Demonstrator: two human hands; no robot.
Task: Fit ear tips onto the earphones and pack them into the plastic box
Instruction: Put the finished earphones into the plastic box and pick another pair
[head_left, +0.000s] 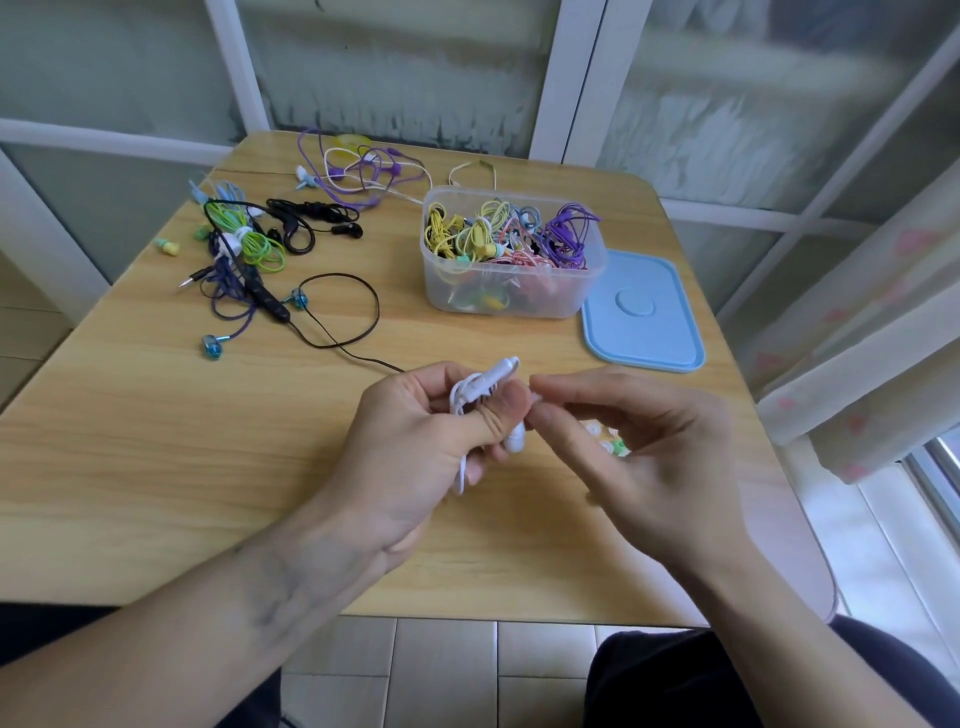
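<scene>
Sitting right of centre on wooden table (156, 467): clear plastic box (511, 291), lid off, filled to rim with coiled earphones in yellow, purple, pink, grey. Blue lid (644, 312) flat just beside box, lower right of it. Loose earphone tangle (249, 249) upper left; purple cables (358, 171) at top. Frame centre: left hand (415, 447) grips bundled white earphones (485, 389), earbud poking out by thumb. Right hand (623, 441) pinches small pale ear tip (535, 397) against earbud. Spare ear tips (605, 439) on table under right hand.
</scene>
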